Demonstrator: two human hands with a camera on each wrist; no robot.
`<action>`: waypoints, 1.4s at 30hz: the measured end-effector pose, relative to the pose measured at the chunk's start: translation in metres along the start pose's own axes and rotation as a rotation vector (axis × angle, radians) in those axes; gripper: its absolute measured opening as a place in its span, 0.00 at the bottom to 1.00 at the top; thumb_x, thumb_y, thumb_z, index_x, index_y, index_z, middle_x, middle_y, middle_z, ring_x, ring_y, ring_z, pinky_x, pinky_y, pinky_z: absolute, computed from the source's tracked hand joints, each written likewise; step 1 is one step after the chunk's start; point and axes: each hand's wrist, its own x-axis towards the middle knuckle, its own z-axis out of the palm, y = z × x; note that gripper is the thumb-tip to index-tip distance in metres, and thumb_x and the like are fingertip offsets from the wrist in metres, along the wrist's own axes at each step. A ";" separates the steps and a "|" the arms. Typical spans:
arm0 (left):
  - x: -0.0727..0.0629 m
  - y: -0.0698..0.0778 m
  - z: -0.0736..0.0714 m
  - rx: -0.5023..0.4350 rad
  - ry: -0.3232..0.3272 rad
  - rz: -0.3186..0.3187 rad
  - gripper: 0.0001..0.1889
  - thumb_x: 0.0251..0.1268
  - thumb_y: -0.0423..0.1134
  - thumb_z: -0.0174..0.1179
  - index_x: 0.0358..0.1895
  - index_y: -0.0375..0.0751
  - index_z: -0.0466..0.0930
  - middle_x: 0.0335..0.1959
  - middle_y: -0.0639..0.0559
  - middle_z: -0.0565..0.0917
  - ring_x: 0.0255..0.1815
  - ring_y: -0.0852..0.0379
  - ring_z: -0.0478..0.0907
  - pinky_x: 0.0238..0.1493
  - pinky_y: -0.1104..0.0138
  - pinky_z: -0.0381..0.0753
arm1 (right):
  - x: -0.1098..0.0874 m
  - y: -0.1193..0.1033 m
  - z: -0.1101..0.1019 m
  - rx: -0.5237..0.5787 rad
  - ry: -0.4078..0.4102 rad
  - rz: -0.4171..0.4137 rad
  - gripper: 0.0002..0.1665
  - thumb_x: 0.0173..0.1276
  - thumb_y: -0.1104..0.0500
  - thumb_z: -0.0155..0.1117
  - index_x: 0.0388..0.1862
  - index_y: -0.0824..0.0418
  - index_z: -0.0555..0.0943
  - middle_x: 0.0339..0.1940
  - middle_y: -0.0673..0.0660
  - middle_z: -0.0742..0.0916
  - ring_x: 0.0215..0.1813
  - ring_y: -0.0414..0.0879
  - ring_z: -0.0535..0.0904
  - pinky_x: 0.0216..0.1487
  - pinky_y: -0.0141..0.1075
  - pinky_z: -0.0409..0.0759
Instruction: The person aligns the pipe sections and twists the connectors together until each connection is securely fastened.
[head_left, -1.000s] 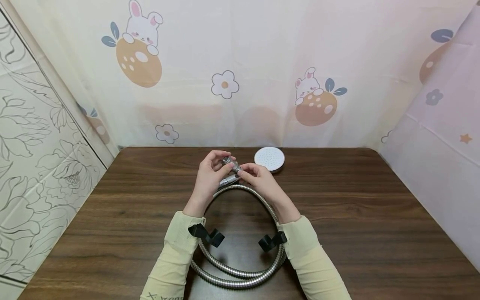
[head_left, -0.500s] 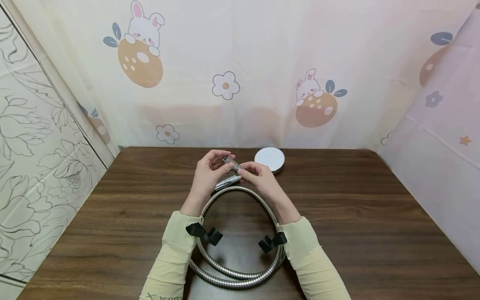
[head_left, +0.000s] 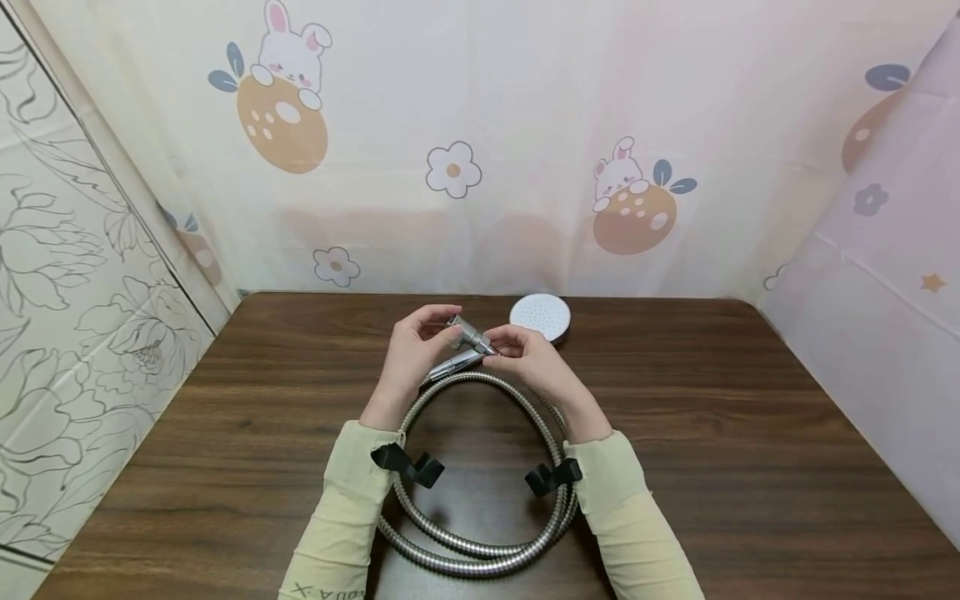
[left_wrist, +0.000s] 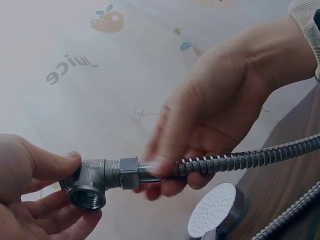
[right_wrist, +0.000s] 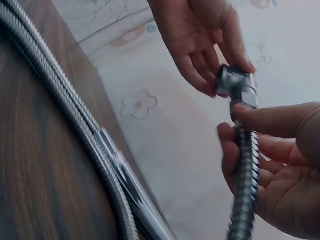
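Observation:
My left hand [head_left: 408, 354] pinches a chrome tee fitting [left_wrist: 92, 175] between thumb and fingers; one threaded opening of it faces the left wrist camera. A hex nut [left_wrist: 129, 172] at the end of the metal shower hose [left_wrist: 240, 161] sits on the tee's threaded side. Just behind that nut, my right hand [head_left: 536, 362] grips the hose end, thumb on the smooth sleeve and fingers curled beneath. The thumb is blurred in the left wrist view. How far the nut is threaded on, I cannot tell.
On the brown wooden table [head_left: 712, 417], the hose lies coiled under both forearms. A shower head [head_left: 540, 317] with a white round face is near the back edge, its chrome handle [head_left: 453, 365] pointing left, beneath the hands. A patterned curtain [head_left: 525, 167] hangs behind.
My right hand has slid slightly right, off the fitting and back along the hose end, so more of the chrome shows between the hands. The left hand keeps its hold, barely moved.

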 end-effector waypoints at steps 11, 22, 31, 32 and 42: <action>0.001 -0.001 0.001 0.048 0.038 -0.010 0.14 0.56 0.30 0.61 0.47 0.36 0.79 0.42 0.44 0.79 0.37 0.58 0.74 0.35 0.72 0.74 | -0.001 0.013 -0.014 -0.184 -0.037 -0.006 0.13 0.54 0.68 0.66 0.39 0.68 0.77 0.33 0.58 0.81 0.34 0.43 0.76 0.39 0.33 0.75; 0.002 -0.006 0.004 0.071 0.086 -0.065 0.09 0.56 0.31 0.62 0.38 0.33 0.74 0.37 0.46 0.78 0.35 0.58 0.76 0.36 0.68 0.76 | -0.004 0.012 -0.023 -0.232 -0.049 0.015 0.12 0.53 0.67 0.66 0.38 0.68 0.77 0.31 0.57 0.81 0.35 0.44 0.76 0.39 0.33 0.74; 0.001 -0.009 0.005 0.152 0.061 -0.065 0.07 0.57 0.31 0.60 0.37 0.33 0.76 0.38 0.43 0.80 0.37 0.55 0.77 0.38 0.70 0.74 | -0.007 0.017 -0.030 -0.273 -0.048 0.020 0.11 0.57 0.66 0.64 0.39 0.67 0.76 0.34 0.58 0.81 0.37 0.45 0.76 0.39 0.35 0.74; 0.000 -0.009 0.005 0.158 0.060 -0.076 0.06 0.57 0.31 0.60 0.37 0.33 0.77 0.38 0.43 0.81 0.38 0.54 0.77 0.38 0.70 0.74 | -0.008 0.017 -0.031 -0.273 -0.046 0.027 0.11 0.57 0.66 0.64 0.38 0.67 0.76 0.34 0.58 0.81 0.36 0.45 0.76 0.39 0.35 0.74; 0.004 -0.019 0.006 0.213 0.019 -0.105 0.09 0.57 0.31 0.58 0.41 0.35 0.80 0.39 0.43 0.82 0.40 0.53 0.78 0.42 0.65 0.74 | -0.010 0.018 -0.038 -0.311 -0.029 0.070 0.11 0.57 0.65 0.63 0.39 0.66 0.76 0.32 0.56 0.81 0.36 0.44 0.76 0.38 0.35 0.73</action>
